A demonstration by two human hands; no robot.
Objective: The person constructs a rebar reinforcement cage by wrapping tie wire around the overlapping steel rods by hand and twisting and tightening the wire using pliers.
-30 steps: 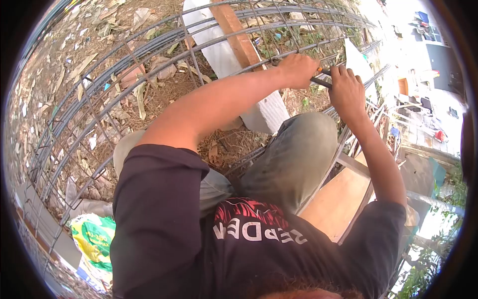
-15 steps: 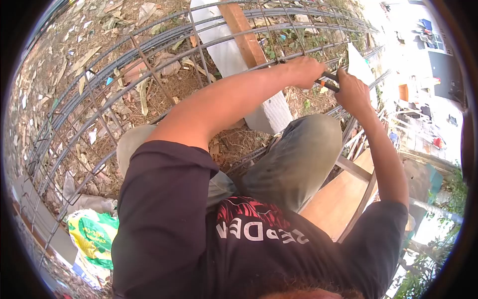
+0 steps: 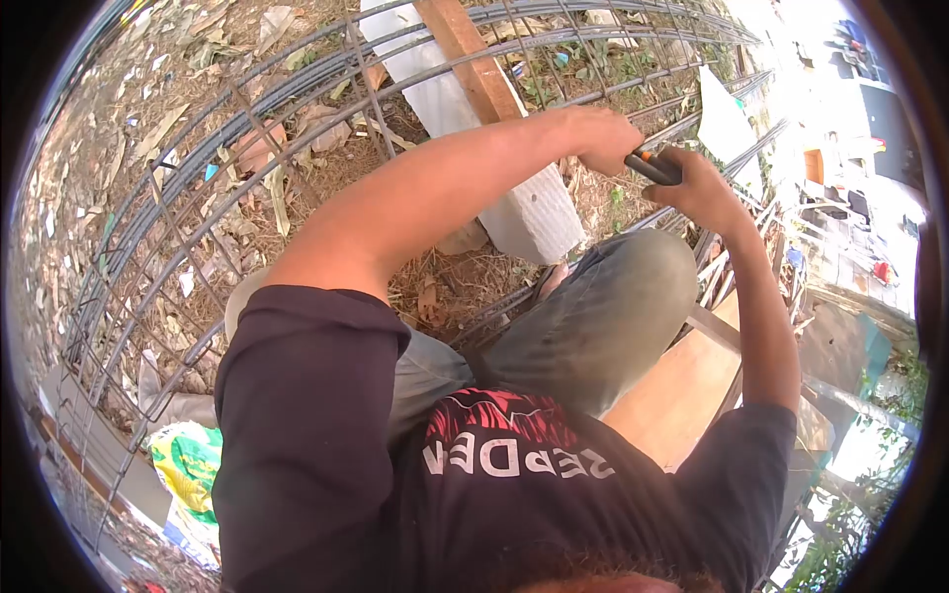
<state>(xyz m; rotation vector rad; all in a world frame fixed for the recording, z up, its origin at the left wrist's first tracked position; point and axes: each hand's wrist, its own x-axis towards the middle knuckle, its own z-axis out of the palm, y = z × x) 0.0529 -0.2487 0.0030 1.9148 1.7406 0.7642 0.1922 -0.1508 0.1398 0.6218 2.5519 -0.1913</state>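
sitting closer together than before, dark handles (image 3: pixel 656 168) are pinched by the right hand (image 3: pixel 700 190); the left hand's (image 3: pixel 601 140) hold cannot be told.

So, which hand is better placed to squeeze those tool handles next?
Right, most likely. The right hand has the dark tool handles between thumb and fingers, while the left hand is at their other end, its exact grip unclear.
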